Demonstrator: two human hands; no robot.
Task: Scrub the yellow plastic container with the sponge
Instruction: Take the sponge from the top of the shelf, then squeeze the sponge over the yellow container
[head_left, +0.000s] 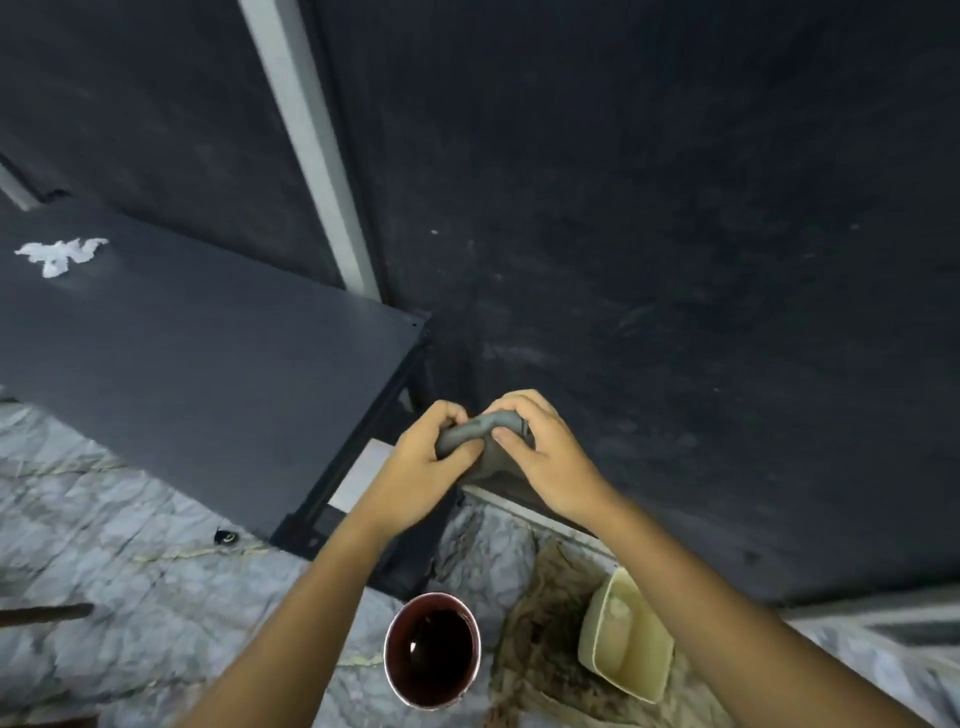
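There is a single view, taken from a wide-angle camera on the person's head. It looks forward and steeply down along both forearms, which rise from the bottom edge toward the middle of the picture. The left hand (423, 457) and right hand (540, 457) meet close before the lens, near the centre. The marbled floor (130, 587) lies below, filling the lower left, and a dark wall (675, 234) fills the upper right. Straight lines bend near the borders, as wide lenses show them. The picture is slightly blurred.
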